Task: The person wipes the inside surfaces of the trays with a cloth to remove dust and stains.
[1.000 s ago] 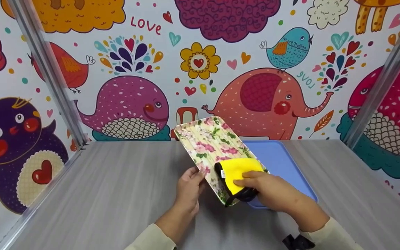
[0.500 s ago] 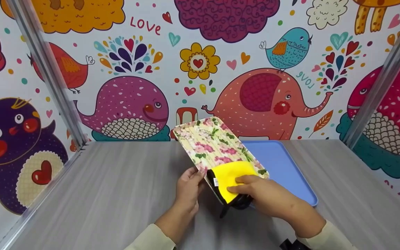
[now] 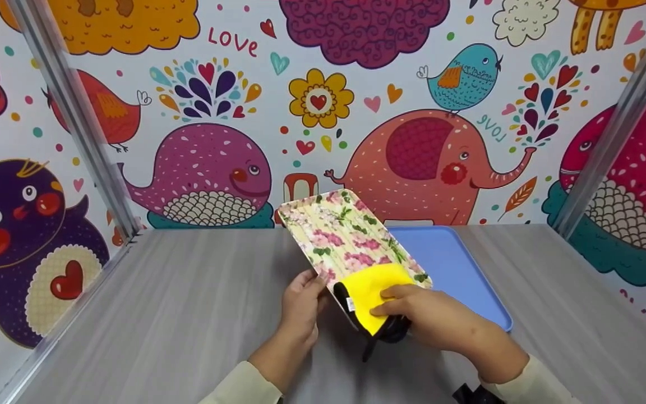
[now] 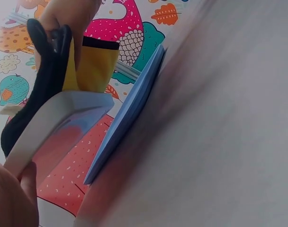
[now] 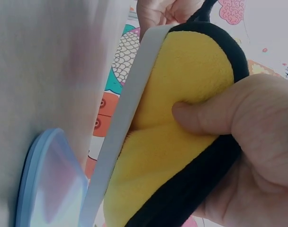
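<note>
A floral-patterned tray (image 3: 351,235) is held tilted above the table. My left hand (image 3: 299,306) grips its left edge, with the thumb on the rim and the other fingers mostly hidden behind it. Against the near end of the tray lies a folded yellow cloth (image 3: 376,286) with black trim. My right hand (image 3: 441,317) holds this cloth, and in the right wrist view the thumb (image 5: 201,116) presses into its yellow face. A black loop of the cloth hangs past the tray's near edge. The left wrist view shows the tray's pale underside (image 4: 63,137).
A blue tray (image 3: 463,275) lies on the grey table (image 3: 188,303), behind and right of the floral tray, which partly covers it. Cartoon-printed walls with metal corner posts (image 3: 609,129) enclose the table at the back and sides.
My right hand has moved the cloth left and slightly toward me over the near end of the floral tray. The left hand and the tray have hardly moved.
</note>
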A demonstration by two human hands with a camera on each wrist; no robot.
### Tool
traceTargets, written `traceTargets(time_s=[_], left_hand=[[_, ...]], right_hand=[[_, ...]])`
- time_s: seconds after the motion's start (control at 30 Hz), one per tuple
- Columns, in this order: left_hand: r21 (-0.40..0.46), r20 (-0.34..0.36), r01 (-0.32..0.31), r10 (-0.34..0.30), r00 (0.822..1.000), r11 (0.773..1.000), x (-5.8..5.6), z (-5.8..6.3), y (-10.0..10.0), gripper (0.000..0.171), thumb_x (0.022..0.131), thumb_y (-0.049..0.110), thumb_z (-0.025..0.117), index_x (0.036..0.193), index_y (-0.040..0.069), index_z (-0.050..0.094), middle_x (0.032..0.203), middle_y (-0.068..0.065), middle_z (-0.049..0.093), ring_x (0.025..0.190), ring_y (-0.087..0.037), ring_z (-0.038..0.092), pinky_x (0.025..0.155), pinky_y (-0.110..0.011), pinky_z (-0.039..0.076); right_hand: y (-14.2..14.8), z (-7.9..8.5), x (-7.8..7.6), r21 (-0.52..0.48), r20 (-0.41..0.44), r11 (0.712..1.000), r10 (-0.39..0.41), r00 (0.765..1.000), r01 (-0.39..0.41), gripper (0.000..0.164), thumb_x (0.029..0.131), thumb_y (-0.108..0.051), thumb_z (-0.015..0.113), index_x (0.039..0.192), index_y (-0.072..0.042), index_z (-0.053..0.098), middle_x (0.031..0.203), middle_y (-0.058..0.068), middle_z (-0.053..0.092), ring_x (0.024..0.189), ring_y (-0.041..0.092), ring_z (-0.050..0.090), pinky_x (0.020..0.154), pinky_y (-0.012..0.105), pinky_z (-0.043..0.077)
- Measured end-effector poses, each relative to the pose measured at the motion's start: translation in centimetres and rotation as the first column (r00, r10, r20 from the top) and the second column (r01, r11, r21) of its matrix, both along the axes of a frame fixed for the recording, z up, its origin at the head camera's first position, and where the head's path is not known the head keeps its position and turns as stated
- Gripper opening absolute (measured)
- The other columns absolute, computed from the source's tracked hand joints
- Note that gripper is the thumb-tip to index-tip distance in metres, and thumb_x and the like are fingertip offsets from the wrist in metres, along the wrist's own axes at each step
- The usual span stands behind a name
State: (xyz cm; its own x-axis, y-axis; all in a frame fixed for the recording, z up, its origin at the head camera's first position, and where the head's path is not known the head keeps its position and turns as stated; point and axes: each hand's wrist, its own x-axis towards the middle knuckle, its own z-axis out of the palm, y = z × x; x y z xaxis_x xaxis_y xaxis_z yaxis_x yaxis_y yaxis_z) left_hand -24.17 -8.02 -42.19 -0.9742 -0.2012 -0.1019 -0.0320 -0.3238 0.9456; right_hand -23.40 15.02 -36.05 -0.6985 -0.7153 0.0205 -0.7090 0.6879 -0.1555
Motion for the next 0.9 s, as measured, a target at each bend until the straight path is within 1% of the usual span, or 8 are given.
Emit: traceTargets(time_s=[0.13,0.2,0.3,0.4,0.5,0.7,0.8,0.9], left_hand=[[0.014,-0.007,0.001,-0.001,1.0,1.0,-0.1,0.0,-0.1,0.043,0.105,0.017,0.058,0.14,-0.008,0.055,0.135,-0.022,0.066,0.11,-0.02,0.069,0.095,-0.035,0.057],[0.02,-0.013,0.002,-0.001,1.0,1.0,-0.1,0.0,-0.2,0.044,0.105,0.016,0.059,0.14,-0.009,0.054,0.135,-0.023,0.066,0.109,-0.018,0.069,0.091,-0.033,0.056],[0.024,-0.027,0.005,-0.004,1.0,1.0,-0.1,0.0,-0.2,0.044,0.105,0.015,0.058,0.141,-0.01,0.053,0.134,-0.022,0.066,0.107,-0.015,0.067,0.089,-0.033,0.055],[0.034,-0.048,0.018,-0.016,0.999,0.999,-0.1,-0.2,-0.3,0.044,0.105,0.014,0.057,0.141,-0.01,0.053,0.133,-0.021,0.068,0.105,-0.015,0.068,0.09,-0.033,0.055],[0.037,-0.057,0.031,-0.029,0.998,0.999,0.0,-0.4,-0.3,0.044,0.105,0.014,0.056,0.141,-0.01,0.053,0.131,-0.019,0.069,0.104,-0.017,0.07,0.09,-0.033,0.056],[0.012,-0.046,0.046,-0.046,0.998,0.999,0.0,-0.3,-0.9,0.045,0.106,0.017,0.056,0.142,-0.009,0.054,0.134,-0.02,0.067,0.113,-0.02,0.067,0.099,-0.039,0.053],[0.002,-0.033,0.047,-0.047,0.998,0.999,0.1,-0.3,-1.6,0.046,0.106,0.019,0.056,0.143,-0.008,0.053,0.138,-0.02,0.065,0.117,-0.023,0.066,0.101,-0.04,0.052],[-0.003,-0.024,0.043,-0.043,0.999,0.999,0.2,-0.4,-2.4,0.046,0.107,0.019,0.055,0.143,-0.009,0.053,0.137,-0.02,0.065,0.115,-0.021,0.066,0.099,-0.037,0.053]], right_hand=[[0.4,0.1,-0.2,-0.004,0.021,0.999,-0.033,0.999,0.033,0.059,0.084,0.015,0.069,0.127,-0.025,0.076,0.133,0.01,0.069,0.123,0.031,0.063,0.097,0.054,0.057],[0.7,0.1,-0.3,0.0,0.036,0.998,-0.056,0.998,0.056,0.06,0.086,0.017,0.065,0.127,-0.024,0.076,0.134,0.01,0.068,0.124,0.032,0.063,0.097,0.056,0.057],[1.0,-0.1,-0.7,0.004,0.046,0.996,-0.086,0.995,0.086,0.058,0.086,0.018,0.062,0.125,-0.022,0.077,0.133,0.01,0.068,0.124,0.032,0.063,0.097,0.056,0.057],[1.4,-0.3,-1.2,-0.014,0.042,0.996,-0.088,0.995,0.088,0.057,0.086,0.019,0.059,0.123,-0.021,0.078,0.128,0.008,0.07,0.119,0.03,0.064,0.097,0.055,0.057],[2.0,-0.4,-1.6,-0.035,0.042,0.996,-0.077,0.996,0.078,0.055,0.086,0.018,0.059,0.121,-0.02,0.079,0.124,0.006,0.072,0.114,0.029,0.066,0.097,0.053,0.057],[2.6,-0.4,-2.2,-0.052,0.044,0.996,-0.075,0.996,0.077,0.05,0.087,0.015,0.063,0.121,-0.019,0.079,0.124,0.006,0.073,0.114,0.029,0.067,0.099,0.053,0.056],[2.6,-0.4,-2.2,-0.051,0.041,0.992,-0.114,0.993,0.116,0.048,0.089,0.014,0.063,0.12,-0.02,0.079,0.124,0.006,0.073,0.113,0.028,0.066,0.1,0.053,0.056],[2.7,-0.3,-2.1,-0.046,0.044,0.983,-0.176,0.983,0.178,0.047,0.09,0.012,0.063,0.12,-0.021,0.079,0.125,0.006,0.072,0.113,0.027,0.065,0.102,0.053,0.055]])
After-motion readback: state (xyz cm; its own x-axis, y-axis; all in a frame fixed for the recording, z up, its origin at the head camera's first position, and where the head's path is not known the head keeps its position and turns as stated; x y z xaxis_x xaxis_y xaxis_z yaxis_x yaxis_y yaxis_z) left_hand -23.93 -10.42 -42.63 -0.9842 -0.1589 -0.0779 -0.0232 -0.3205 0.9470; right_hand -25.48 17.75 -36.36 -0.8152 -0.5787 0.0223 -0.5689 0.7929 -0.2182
